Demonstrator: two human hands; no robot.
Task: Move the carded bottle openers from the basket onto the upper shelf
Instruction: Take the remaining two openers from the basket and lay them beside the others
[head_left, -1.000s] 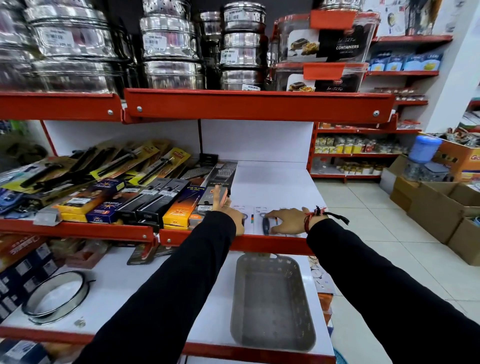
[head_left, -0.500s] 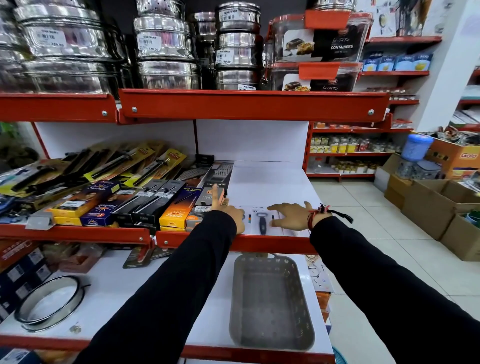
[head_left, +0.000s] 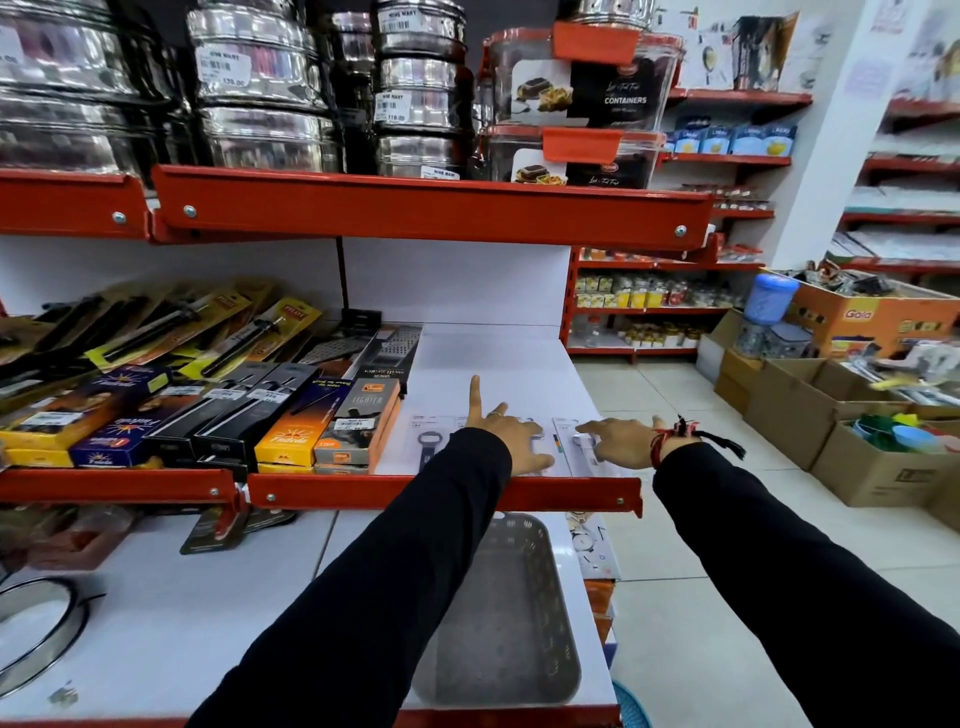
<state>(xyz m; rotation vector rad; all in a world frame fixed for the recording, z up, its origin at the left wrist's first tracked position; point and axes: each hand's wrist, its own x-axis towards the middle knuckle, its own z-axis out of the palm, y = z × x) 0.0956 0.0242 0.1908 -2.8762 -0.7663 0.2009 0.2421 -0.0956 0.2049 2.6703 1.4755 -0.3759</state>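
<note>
Carded bottle openers (head_left: 427, 441) lie flat in a row along the front of the white upper shelf (head_left: 493, 364), just behind its red lip. My left hand (head_left: 506, 434) rests palm down on the middle cards, fingers spread and the index finger pointing away. My right hand (head_left: 615, 441), with a red and black thread at the wrist, lies flat on the rightmost card (head_left: 569, 447). Neither hand grips anything. The grey plastic basket (head_left: 524, 623) sits on the lower shelf under my arms, and its visible part holds nothing.
Boxed lighters and carded kitchen tools (head_left: 332, 426) crowd the upper shelf's left part, right beside the openers. Steel tins (head_left: 260, 83) and clear containers (head_left: 587, 78) fill the shelf above. A metal ring (head_left: 36, 623) lies at lower left. Cardboard boxes (head_left: 872, 457) stand on the floor at right.
Both hands have slid rightward along the shelf front. A card with a bottle opener now shows to the left of my left hand. My right hand now lies on the rightmost card.
</note>
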